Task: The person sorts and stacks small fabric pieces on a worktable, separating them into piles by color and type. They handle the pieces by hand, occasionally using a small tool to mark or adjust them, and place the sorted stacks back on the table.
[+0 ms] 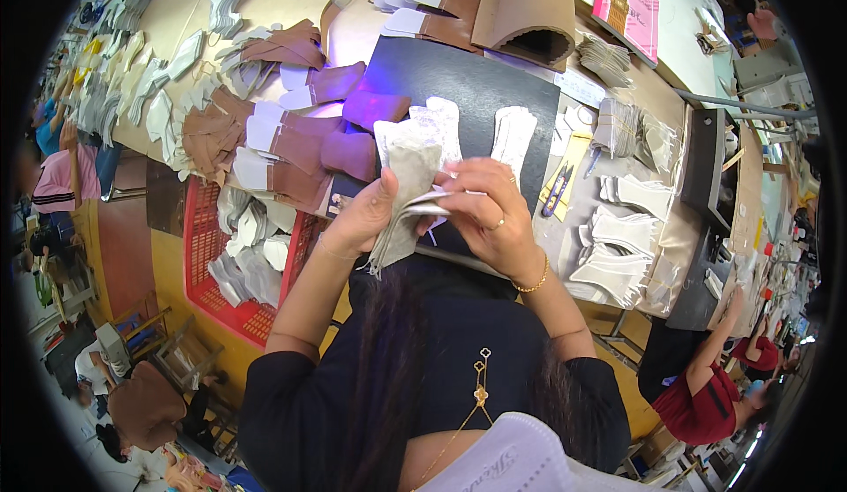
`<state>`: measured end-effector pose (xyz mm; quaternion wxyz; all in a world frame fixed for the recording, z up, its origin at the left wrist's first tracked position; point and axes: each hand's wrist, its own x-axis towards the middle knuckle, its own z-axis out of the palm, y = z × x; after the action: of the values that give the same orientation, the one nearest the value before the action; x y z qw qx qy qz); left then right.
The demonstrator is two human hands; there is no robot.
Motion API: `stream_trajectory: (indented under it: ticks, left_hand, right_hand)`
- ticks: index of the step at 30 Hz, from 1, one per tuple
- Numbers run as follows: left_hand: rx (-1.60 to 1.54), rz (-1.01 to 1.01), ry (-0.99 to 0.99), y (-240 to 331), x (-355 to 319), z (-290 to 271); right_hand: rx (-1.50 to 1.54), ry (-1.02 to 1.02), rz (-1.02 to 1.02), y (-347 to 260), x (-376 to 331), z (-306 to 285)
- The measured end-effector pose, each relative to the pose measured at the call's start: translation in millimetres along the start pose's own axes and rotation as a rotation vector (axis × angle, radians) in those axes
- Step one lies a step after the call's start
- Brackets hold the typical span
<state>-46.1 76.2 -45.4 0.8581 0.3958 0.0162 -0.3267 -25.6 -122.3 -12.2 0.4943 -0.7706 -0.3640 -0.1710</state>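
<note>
My left hand [369, 214] grips a small stack of thin grey-beige cut pieces [413, 161], fabric or leather, thumb on top. They are held above a black board [476, 73], close to my body. Bent over the stack's right edge, my right hand [494, 214] has its fingers closed on the edges of some pieces, which fan apart there. Its fingertips are partly hidden. Just beyond the stack, white patterned pieces [447, 126] lie on the board. A narrow pile of white pieces [513, 135] rests farther right.
Brown and white pieces [296, 143] overlap at left, above a red basket [201, 254] of pale pieces. Thread snips [556, 190] lie on a yellow strip at right, near bundled grey pieces [616, 126] and pale stacks [618, 245]. A brown roll [534, 11] stands behind the board.
</note>
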Motion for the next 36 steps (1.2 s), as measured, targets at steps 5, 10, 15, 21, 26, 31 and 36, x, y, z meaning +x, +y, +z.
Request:
stream_trajectory:
  ticks: [5, 10, 15, 21, 26, 31, 36]
  left_hand:
    - [-0.011, -0.033, 0.071, 8, 3, 5]
    - [-0.062, 0.020, 0.141, 21, 0, -2]
    - [-0.001, 0.119, 0.203, 42, -9, -19]
    - [0.242, 0.068, 0.151, 31, -10, -3]
    - [0.221, 0.015, -0.022, 23, -5, 7]
    - [0.306, 0.006, -0.070, 20, -1, 9]
    - [0.228, 0.152, 0.090, 16, 3, 12]
  right_hand:
    - [0.665, -0.014, 0.569, -23, -10, -13]
    - [0.829, 0.065, 0.410, -34, -17, -56]
    - [0.926, 0.301, 0.370, -16, -21, -100]
    - [0.115, 0.000, 0.924, 77, -9, -73]
    - [-0.158, -0.112, 0.426, 49, -2, -39]
    - [-0.140, -0.085, 0.204, 8, 9, -9]
    - [0.506, -0.006, 0.495, -9, -2, -12]
